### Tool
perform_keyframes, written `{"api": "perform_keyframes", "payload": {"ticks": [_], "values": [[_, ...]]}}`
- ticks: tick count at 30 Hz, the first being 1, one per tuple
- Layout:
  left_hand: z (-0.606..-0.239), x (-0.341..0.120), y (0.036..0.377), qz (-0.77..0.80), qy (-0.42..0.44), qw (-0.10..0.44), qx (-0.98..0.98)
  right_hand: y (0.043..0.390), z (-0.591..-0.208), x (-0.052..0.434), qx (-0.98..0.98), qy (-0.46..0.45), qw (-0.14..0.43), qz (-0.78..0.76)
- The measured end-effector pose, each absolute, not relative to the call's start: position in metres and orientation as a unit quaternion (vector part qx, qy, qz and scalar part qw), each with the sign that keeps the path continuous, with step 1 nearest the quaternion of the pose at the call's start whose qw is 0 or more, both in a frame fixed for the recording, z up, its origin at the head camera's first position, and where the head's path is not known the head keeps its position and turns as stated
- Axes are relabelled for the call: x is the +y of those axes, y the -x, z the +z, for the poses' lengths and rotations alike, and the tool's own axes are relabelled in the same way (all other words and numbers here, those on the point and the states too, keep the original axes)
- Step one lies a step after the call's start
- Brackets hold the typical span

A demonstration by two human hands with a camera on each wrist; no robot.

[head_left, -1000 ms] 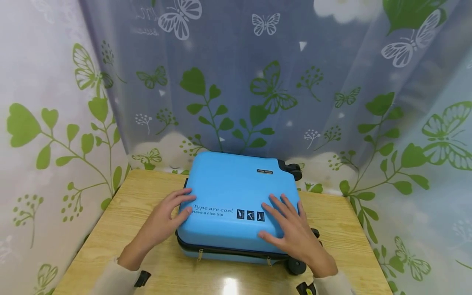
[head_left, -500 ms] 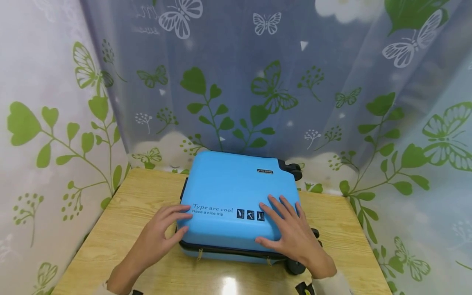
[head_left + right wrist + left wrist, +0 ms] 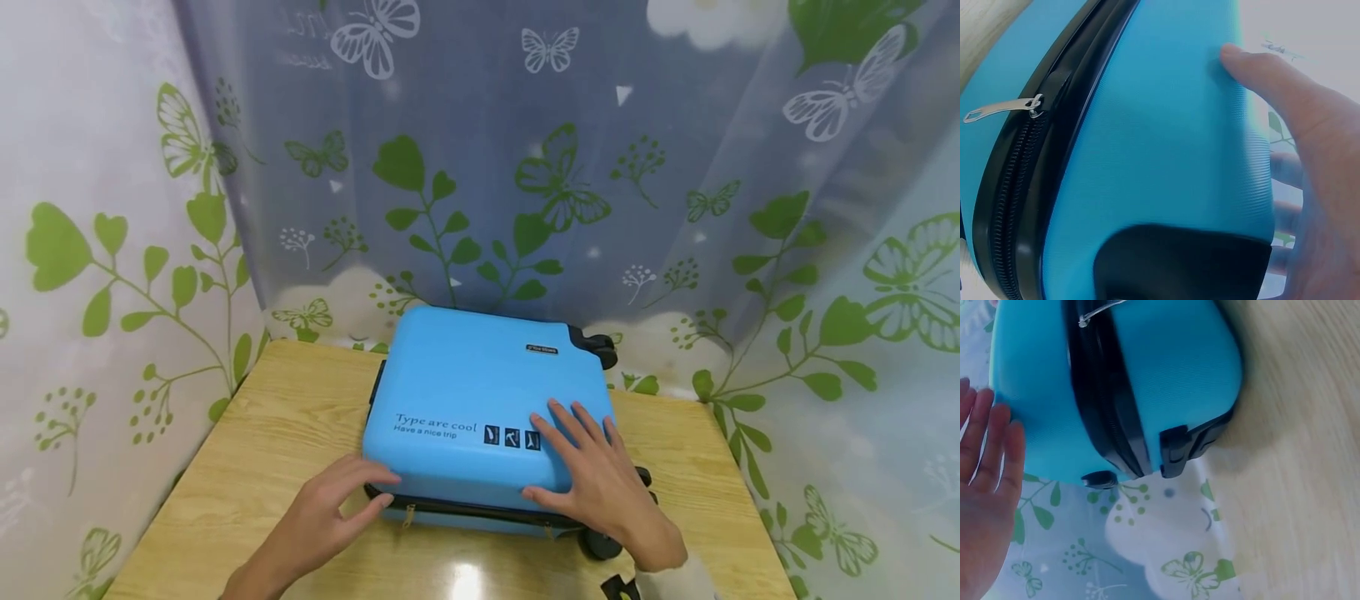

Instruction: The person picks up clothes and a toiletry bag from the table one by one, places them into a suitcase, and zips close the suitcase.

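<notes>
With the blue suitcase lying flat at frame centre on the wooden table, my right hand rests flat and open on its lid, my left hand, fingers relaxed and holding nothing, is at the front zipper seam; I judge unzipping comes next, requiring a pinch on a zipper pull.

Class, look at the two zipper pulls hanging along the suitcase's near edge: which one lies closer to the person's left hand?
The left-hand zipper pull, near the suitcase's front-left corner, just right of the left hand. The other zipper pull hangs beneath the right hand.
</notes>
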State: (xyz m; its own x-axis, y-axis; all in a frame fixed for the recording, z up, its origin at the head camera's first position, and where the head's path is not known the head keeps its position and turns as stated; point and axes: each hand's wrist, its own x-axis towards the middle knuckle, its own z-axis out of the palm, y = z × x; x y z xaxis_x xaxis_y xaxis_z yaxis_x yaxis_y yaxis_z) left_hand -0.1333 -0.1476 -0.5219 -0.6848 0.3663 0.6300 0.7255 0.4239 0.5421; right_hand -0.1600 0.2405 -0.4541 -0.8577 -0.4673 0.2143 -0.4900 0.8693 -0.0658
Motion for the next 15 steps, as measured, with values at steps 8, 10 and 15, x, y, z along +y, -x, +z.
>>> {"api": "perform_keyframes", "payload": {"ticks": [8,10,15], "values": [[-0.539,-0.151,0.132,-0.392,0.322,0.119,-0.854,0.159,-0.456,0.241,-0.962,-0.248,0.096,0.06],[-0.543,-0.152,0.132,-0.387,0.31,0.085,-0.864,0.159,-0.456,0.241,-0.962,-0.249,0.097,0.058],[-0.555,-0.15,0.133,-0.374,0.29,0.034,-0.88,0.159,-0.458,0.242,-0.962,-0.251,0.101,0.048]]}}
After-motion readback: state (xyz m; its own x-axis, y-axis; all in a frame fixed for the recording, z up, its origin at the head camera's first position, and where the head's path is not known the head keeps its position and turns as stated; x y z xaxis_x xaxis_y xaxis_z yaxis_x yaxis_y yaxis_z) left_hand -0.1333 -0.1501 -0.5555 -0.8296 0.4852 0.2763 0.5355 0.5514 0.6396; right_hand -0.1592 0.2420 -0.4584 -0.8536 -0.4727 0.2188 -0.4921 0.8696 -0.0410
